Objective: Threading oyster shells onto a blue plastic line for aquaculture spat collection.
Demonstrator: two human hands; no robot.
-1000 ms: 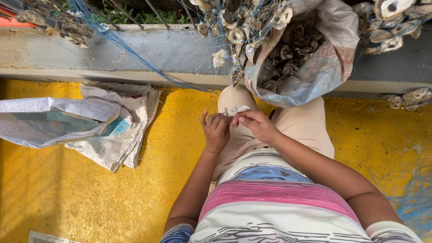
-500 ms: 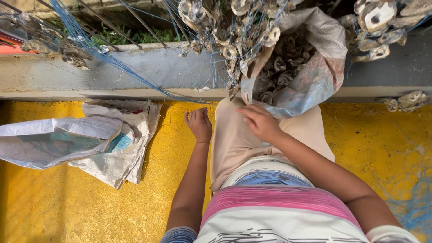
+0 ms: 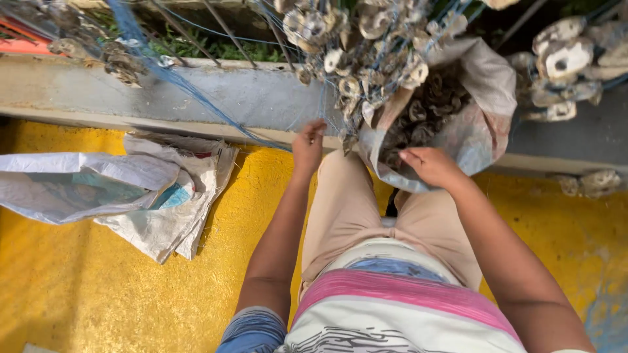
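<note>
Both hands are up at the shell work: the left hand reaches, fingers loosely spread, to the blue lines and the hanging cluster of shells just above the concrete ledge; whether it pinches a line I cannot tell. The right hand rests on the near rim of the sack, fingers curled over it, seemingly about to pick a shell from inside. The sack, full of shells, leans against the ledge between the knees. Empty sacks lie on the yellow floor toward its left edge. Judging by this, stringing is under way; the next move calls for one shell drawn out and brought to the line.
</note>
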